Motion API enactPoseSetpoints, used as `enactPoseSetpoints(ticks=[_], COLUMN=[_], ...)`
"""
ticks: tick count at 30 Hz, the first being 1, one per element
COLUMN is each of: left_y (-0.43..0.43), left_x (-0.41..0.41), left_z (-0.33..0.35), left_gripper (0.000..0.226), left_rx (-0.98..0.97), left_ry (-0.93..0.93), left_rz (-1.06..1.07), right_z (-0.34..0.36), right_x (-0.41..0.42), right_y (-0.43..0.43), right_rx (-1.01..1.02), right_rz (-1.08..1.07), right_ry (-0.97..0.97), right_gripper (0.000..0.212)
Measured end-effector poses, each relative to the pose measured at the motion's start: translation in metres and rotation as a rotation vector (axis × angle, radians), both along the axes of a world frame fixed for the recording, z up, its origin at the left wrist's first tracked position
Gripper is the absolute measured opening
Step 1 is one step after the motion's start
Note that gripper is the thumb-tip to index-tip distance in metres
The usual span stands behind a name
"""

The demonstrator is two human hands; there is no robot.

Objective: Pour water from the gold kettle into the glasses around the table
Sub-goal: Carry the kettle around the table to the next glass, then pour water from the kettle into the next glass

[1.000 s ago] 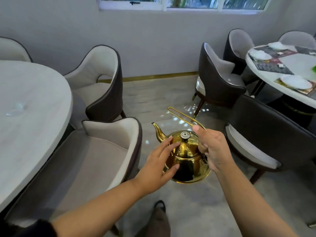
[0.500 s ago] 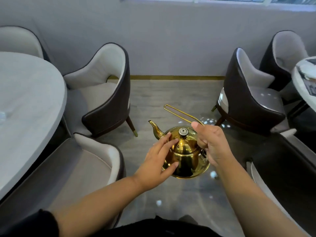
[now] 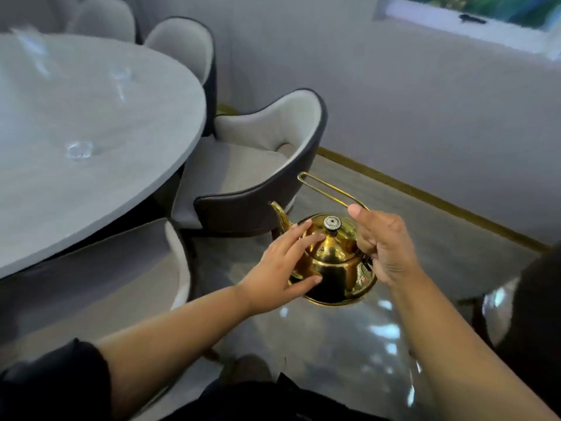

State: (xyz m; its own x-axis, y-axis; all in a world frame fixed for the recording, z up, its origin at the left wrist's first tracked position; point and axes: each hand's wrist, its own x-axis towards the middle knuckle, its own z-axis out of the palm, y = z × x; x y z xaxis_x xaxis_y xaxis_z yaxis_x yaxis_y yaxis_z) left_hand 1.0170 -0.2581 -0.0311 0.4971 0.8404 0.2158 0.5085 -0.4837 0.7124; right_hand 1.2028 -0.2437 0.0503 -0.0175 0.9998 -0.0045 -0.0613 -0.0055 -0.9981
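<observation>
There are no words, numbers, labels, brand names or signs that can be read anywhere here.

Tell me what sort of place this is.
Probably a restaurant dining room: a large round table ringed by matching upholstered chairs, with glasses set out, and a gold kettle being carried for serving.
</observation>
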Motion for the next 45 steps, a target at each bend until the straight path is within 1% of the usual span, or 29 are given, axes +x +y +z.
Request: enactPoseSetpoints(ticks=[3, 8, 11, 15, 19, 26, 28, 30, 32, 36, 40, 45], left_y=[0.033, 0.096, 0.129, 0.165, 0.196, 0.248, 0.263, 0.276, 0.288, 0.306, 0.316, 0.317], left_x=[-0.005, -0.036, -0.057, -0.085, -0.114, -0.155, -0.164, -0.174, -0.186, -0.212, -0.246, -0.293], left_z=[0.002, -0.002, 0.005, 0.017, 0.022, 0.017, 0.014, 0.014, 0.015, 0.02, 0.026, 0.026], left_gripper=[0.062, 0.064, 0.063, 0.064, 0.064, 0.064, 0.065, 0.065, 0.065, 0.067, 0.064, 0.068], left_rx=[-0.074, -0.037, -0.034, -0.06, -0.041, -0.043, -0.045, -0.056, -0.06, -0.094, -0.147, -0.191], left_ry=[-0.021, -0.015, -0.003, 0.051, 0.072, 0.05, 0.033, 0.027, 0.034, 0.063, 0.105, 0.152], left_rz=[0.096, 0.229, 0.314, 0.415, 0.521, 0.768, 0.835, 0.911, 0.98, 1.061, 1.104, 1.071], right_z=[-0.002, -0.008, -0.006, -0.002, -0.001, 0.001, 0.002, 0.004, 0.006, 0.008, 0.011, 0.016], right_x=[-0.007, -0.037, -0.063, -0.102, -0.142, -0.217, -0.238, -0.26, -0.283, -0.326, -0.369, -0.419], right_y=[0.053, 0.14, 0.189, 0.244, 0.296, 0.384, 0.408, 0.427, 0.443, 0.464, 0.477, 0.483], right_rx=[-0.012, -0.031, -0.046, -0.037, -0.033, -0.047, -0.069, -0.076, -0.064, -0.063, -0.07, -0.043], right_rz=[0.084, 0.224, 0.325, 0.389, 0.483, 0.758, 0.846, 0.915, 0.961, 1.014, 1.037, 1.056], right_ry=[0.011, 0.043, 0.094, 0.084, 0.101, 0.084, 0.101, 0.095, 0.077, 0.046, 0.036, -0.019], right_gripper=[0.049, 0.051, 0.055, 0.049, 0.047, 0.047, 0.05, 0.051, 0.048, 0.05, 0.05, 0.055])
